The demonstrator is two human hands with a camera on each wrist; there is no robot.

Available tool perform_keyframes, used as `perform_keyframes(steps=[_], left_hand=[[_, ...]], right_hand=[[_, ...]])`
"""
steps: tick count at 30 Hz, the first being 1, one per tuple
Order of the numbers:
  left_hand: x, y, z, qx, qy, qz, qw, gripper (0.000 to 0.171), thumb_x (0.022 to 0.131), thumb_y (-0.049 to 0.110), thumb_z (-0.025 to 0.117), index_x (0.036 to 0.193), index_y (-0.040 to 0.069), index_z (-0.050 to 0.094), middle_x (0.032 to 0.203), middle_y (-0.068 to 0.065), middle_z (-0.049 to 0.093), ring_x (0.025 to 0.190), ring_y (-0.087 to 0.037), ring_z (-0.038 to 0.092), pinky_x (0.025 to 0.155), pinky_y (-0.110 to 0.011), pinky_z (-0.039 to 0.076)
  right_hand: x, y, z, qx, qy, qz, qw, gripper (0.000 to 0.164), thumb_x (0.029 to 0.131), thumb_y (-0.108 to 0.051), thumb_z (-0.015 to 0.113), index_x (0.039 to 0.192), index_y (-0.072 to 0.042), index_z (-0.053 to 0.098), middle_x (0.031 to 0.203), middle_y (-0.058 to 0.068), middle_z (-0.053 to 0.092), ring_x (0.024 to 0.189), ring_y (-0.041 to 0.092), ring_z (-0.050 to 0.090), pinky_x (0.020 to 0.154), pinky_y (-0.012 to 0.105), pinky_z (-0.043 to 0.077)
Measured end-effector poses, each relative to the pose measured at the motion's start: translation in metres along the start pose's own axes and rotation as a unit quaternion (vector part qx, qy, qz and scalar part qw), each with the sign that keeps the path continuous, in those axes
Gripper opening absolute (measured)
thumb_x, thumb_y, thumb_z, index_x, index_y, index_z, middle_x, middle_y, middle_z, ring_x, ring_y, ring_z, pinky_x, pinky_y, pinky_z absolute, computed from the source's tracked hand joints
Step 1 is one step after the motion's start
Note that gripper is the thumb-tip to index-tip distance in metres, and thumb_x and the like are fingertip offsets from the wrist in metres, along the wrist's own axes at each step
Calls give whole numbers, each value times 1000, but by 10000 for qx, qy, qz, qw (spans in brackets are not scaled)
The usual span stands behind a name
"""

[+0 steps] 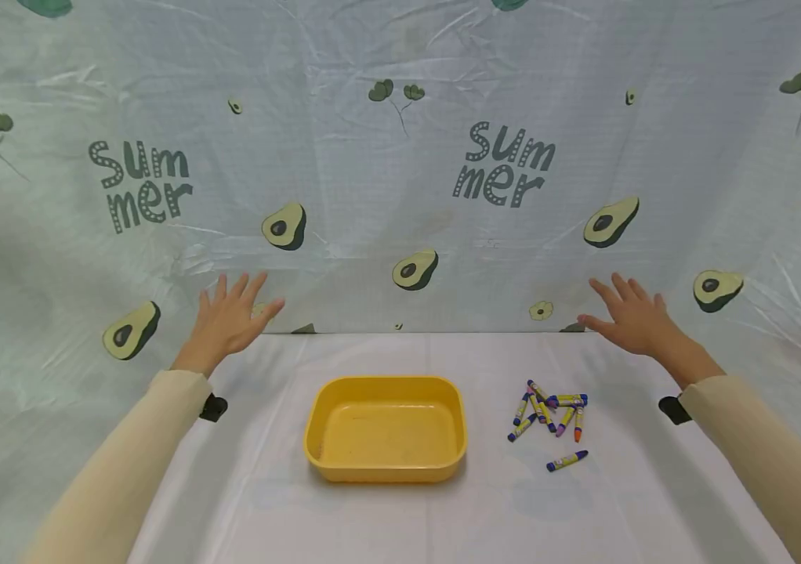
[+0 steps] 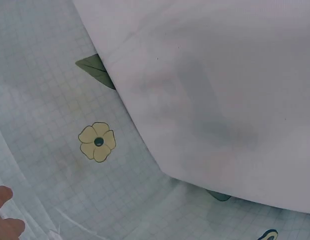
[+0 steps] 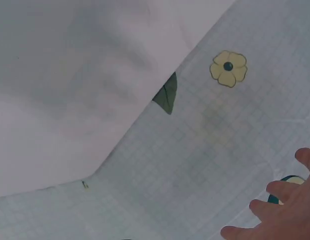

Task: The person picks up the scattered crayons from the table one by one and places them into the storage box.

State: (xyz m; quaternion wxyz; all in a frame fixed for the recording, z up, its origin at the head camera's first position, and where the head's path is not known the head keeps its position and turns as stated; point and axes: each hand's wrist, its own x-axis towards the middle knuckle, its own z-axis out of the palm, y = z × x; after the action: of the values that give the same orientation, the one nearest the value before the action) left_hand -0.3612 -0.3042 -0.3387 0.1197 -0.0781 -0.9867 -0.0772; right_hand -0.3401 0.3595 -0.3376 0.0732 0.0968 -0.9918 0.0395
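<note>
The yellow tray (image 1: 386,439) is looking like smooth moulded plastic, its inside shining softly. The crayons (image 1: 567,460) are showing what look like paper wrappers, their finish being too small to tell. The white surface (image 1: 344,525) is appearing matt and mostly smooth, while the printed sheet (image 1: 344,172) behind is gleaming along its creases like thin plastic, and the beige sleeves (image 1: 118,470) are looking like matt cloth

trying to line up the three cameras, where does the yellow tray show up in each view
Head: the yellow tray is in the lower middle, left of the crayons.
Left wrist: not in it.
Right wrist: not in it.
Shared landmark: the white tabletop, in the lower part of the head view, upper right in the left wrist view and upper left in the right wrist view.
</note>
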Motion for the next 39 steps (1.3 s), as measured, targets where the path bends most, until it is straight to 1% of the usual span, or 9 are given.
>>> perform_keyframes(steps=[4,8,11,15,18,24,29,36,39], left_hand=[[-10,5,2,-237,-46,-35,9997,90,101,73,31,167,13,17,168,-33,18,152,-64,3,116,-84,2],[-23,12,3,-422,-40,-107,9990,87,103,71,32,167,13,17,167,-34,19,151,-65,6,115,-85,3],[-36,18,8,-664,-81,-161,9976,86,103,69,32,166,12,17,167,-34,20,150,-66,10,114,-86,6],[-52,26,19,-1051,-69,-131,9943,84,105,64,33,166,9,18,166,-31,25,150,-62,20,117,-81,14],[-64,33,26,-1464,-146,-175,9890,81,107,62,32,166,8,17,167,-28,27,151,-56,26,119,-76,21],[-85,51,44,-2394,-672,-427,9677,78,108,60,29,167,12,14,168,-29,23,154,-52,25,120,-74,24],[-99,66,60,-2939,-1080,-658,9474,74,108,61,26,167,18,16,167,-27,29,151,-50,34,119,-71,31],[-112,84,76,-3657,-1334,-888,9168,68,109,58,32,165,22,24,162,-24,40,146,-44,44,108,-56,52],[-114,90,81,-3822,-1402,-935,9086,63,110,51,38,165,24,25,159,-24,45,143,-42,49,109,-54,52]], right_hand=[[-10,-8,5,-148,130,-238,9995,82,102,-52,56,161,-4,25,163,39,19,147,64,20,110,88,15],[-22,-18,10,-92,233,-491,9985,78,101,-46,60,159,-3,30,161,39,25,145,62,28,111,86,20],[-30,-25,15,-32,217,-618,9978,76,100,-43,64,157,-2,34,159,39,30,141,63,35,110,82,28],[-39,-31,24,204,50,-668,9975,76,100,-42,65,156,-1,35,158,38,33,139,61,40,107,76,39],[-44,-36,31,459,-84,-715,9964,75,99,-41,66,156,-2,36,156,36,36,139,58,42,104,74,43],[-52,-47,43,770,-369,-819,9930,71,98,-36,68,155,-4,40,153,33,43,134,54,51,102,71,48],[-58,-57,56,1066,-617,-856,9887,66,98,-31,68,154,-5,43,149,30,50,128,48,59,100,65,53],[-60,-61,69,1536,-833,-983,9797,63,100,-31,68,151,-3,46,144,28,56,121,41,65,96,59,57],[-60,-62,72,1685,-827,-973,9774,61,100,-30,68,150,-2,47,140,27,59,119,41,66,95,58,58]])
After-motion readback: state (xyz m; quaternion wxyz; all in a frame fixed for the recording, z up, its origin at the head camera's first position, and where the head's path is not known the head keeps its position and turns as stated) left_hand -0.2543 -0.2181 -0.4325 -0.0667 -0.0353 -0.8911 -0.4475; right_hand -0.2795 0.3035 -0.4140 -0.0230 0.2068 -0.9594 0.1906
